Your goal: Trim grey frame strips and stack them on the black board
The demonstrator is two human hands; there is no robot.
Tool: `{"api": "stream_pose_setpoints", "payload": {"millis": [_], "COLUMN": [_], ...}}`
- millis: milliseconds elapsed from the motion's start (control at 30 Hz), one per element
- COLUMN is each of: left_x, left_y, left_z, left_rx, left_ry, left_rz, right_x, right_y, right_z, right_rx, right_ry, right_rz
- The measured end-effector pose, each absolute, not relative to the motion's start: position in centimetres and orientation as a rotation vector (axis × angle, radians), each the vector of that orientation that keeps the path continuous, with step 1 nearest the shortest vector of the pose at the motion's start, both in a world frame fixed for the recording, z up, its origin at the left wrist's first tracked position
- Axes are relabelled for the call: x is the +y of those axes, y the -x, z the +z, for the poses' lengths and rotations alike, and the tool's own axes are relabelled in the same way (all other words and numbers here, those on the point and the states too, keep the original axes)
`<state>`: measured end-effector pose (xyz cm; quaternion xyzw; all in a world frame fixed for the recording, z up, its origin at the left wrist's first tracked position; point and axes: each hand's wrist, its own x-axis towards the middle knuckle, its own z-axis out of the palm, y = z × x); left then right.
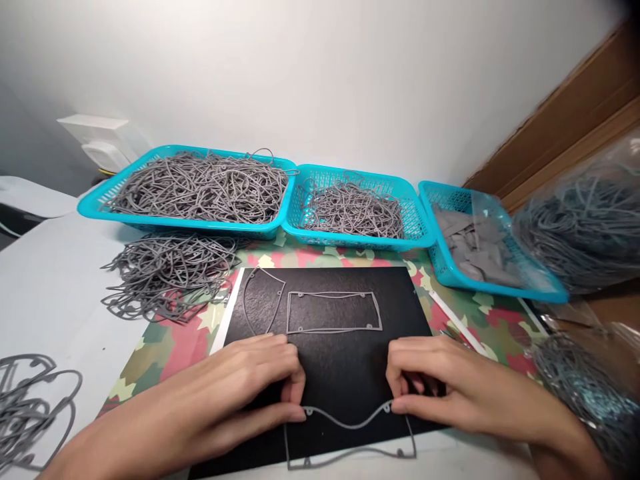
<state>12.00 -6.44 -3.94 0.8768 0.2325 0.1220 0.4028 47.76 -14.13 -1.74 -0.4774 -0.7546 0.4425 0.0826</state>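
A thin grey frame-shaped gasket [350, 426] with small eyelet tabs is stretched between my two hands, its near side sagging in a wave over the front edge of the black board [345, 367]. My left hand [245, 380] pinches its far left corner between thumb and fingers. At the far right corner, my right hand [445, 377] holds it in the same kind of pinch. Farther back on the board lies a rectangular gasket [334, 294]. Left of that is a fan-shaped gasket [271, 275], its lower end close to my left knuckles.
Blue baskets [285, 217] of tangled gaskets line the wall; the right basket [440, 267] holds flat grey pieces. A loose gasket pile [170, 273] and another heap [35, 400] lie left. A white strip [457, 321] lies right, near plastic bags of gaskets [585, 220].
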Motion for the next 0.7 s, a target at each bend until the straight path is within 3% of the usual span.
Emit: {"api": "stream_pose_setpoints", "payload": {"millis": [100,333,700], "left_x": [-6.3,-4.7,-4.7], "left_y": [-11.4,-12.5,-13.8], "left_z": [-4.2,-4.5,-5.9], "left_rx": [0.697,0.908,1.125], "left_ry": [-2.017,-2.022,-2.029], "left_rz": [0.173,0.498,0.76], "right_x": [-14.0,-12.8,-11.4], "right_y": [-47.7,-47.2,-44.8], "right_z": [-1.9,-3.5,-6.1], "right_rx": [-2.039,-1.684,-1.162], "right_ry": [1.486,1.55,1.496], "right_rz": [1.32,1.083,1.02]}}
